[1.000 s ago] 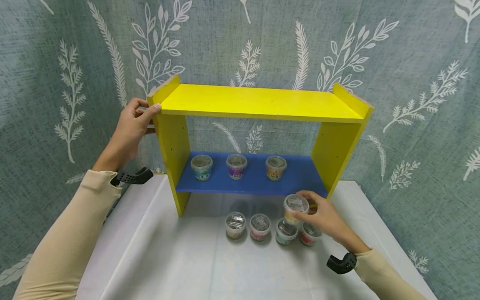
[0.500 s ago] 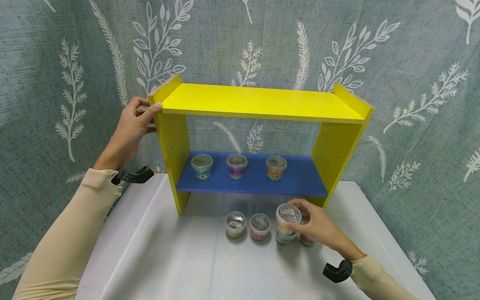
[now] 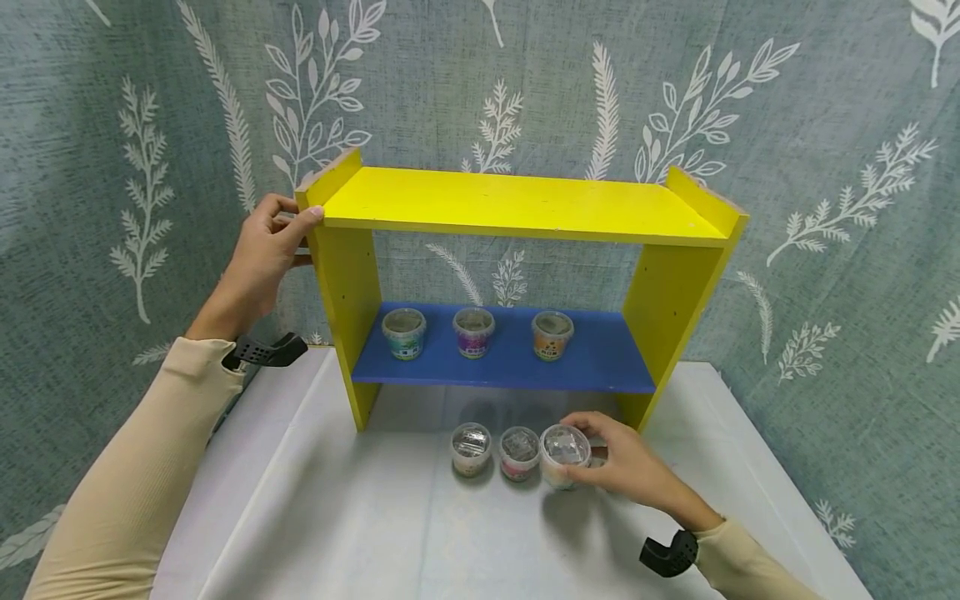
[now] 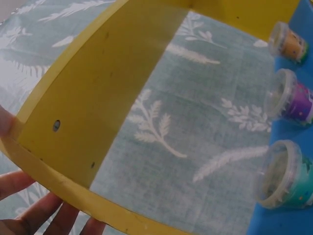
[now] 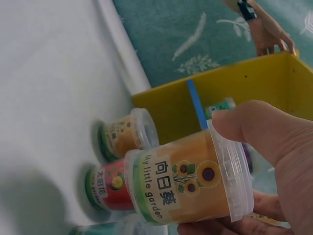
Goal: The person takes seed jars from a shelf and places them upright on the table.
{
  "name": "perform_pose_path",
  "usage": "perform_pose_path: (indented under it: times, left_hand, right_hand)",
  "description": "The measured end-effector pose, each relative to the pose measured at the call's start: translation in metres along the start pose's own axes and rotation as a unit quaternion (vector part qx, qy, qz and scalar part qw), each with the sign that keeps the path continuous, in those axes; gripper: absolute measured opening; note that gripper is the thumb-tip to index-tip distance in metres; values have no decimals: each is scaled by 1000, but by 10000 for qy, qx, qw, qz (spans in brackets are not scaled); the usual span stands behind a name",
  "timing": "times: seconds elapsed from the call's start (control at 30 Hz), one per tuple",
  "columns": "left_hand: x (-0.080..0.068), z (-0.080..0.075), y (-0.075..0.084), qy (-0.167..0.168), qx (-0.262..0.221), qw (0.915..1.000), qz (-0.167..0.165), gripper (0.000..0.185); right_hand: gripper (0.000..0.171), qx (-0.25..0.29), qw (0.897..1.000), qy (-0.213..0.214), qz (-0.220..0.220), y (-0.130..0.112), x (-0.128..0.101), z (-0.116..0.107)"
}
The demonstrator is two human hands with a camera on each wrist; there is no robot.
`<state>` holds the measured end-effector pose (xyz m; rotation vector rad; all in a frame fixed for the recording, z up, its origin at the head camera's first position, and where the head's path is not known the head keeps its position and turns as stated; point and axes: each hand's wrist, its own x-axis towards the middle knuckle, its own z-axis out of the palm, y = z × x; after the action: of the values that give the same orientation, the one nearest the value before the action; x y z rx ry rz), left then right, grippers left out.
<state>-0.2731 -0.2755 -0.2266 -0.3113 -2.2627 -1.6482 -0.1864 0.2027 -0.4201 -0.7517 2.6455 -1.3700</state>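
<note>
Your right grip (image 3: pixel 626 458) has hold of the orange cup (image 5: pixel 181 181) and is spread just as wide as the cup. Your thumb (image 5: pixel 247 120) presses one side up by the lid (image 5: pixel 232 169), and your fingers go round the other side. The bottom of the cup sticks out past your hand. The cup is over the worktop (image 3: pixel 337 517), lid up, just to the right of the red cup (image 3: pixel 519 454). I can't tell if they touch. Past the red one stands another orange cup (image 3: pixel 471 450). Your left grip (image 3: pixel 262 246) pinches the shelf (image 3: pixel 517 200) near its top left corner. Three more cups (image 3: pixel 473 333) stand on the blue board (image 3: pixel 600 350).
</note>
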Motion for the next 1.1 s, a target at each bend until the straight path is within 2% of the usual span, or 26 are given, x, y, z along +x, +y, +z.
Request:
perform_pose_path:
  times: [0.4, 0.53, 0.73, 1.1]
  left_hand:
    - [0, -1, -3, -11, 3, 10000, -37, 33]
    - [0, -1, -4, -30, -53, 10000, -14, 33]
    - [2, -2, -2, -48, -52, 10000, -7, 32]
    - [1, -4, -1, -96, -162, 9998, -14, 33]
  right_hand:
    - [65, -279, 9994, -138, -135, 5, -3, 12]
    - [66, -472, 9983, -321, -141, 7, -4, 15]
    - [62, -748, 9947, -497, -497, 10, -4, 19]
    - [60, -1504, 9850, -394, -747, 12, -4, 26]
